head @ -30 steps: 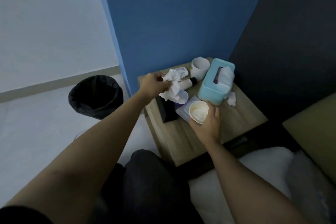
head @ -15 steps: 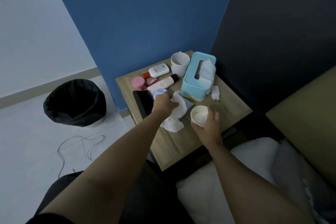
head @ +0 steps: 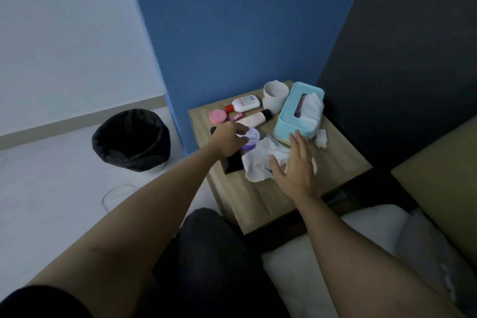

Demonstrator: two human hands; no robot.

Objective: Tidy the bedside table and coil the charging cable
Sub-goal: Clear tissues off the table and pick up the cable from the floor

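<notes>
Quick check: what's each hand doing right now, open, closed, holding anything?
Left hand: fingers curled on the round jar; grip unclear.
Right hand: open, flat over the crumpled tissue, holding nothing.

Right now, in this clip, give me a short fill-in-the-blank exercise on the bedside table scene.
1. The white mug stands left of the ____ tissue box.
2. The left hand reaches over a ____ phone.
3. The bin on the floor is lined with a ____ bag.

Missing: teal; black; black
</notes>
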